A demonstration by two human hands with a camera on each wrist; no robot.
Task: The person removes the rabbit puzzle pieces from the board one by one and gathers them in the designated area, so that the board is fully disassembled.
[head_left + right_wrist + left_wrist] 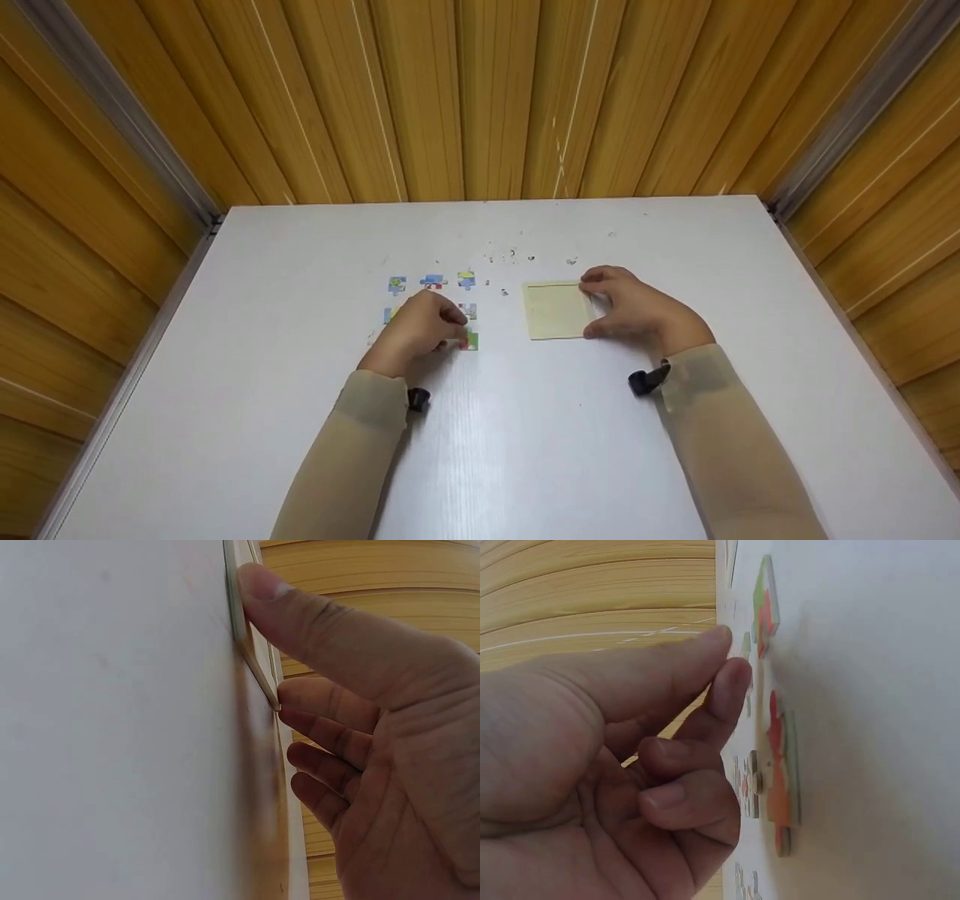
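Note:
Above a group of small jigsaw puzzle pieces, my left hand hovers with its thumb and index tips close together. No piece shows between those tips in the left wrist view. Nearest to it lie a green and red puzzle piece and an orange and red puzzle piece, both on the table. My right hand holds a pale square wooden puzzle tray by its right side, thumb at the near corner, fingers at the far one. My left hand covers part of the group.
The white table meets wooden panel walls at the back. Tiny dark and pale specks are scattered behind the tray and the pieces. Black straps with small cameras sit at both wrists.

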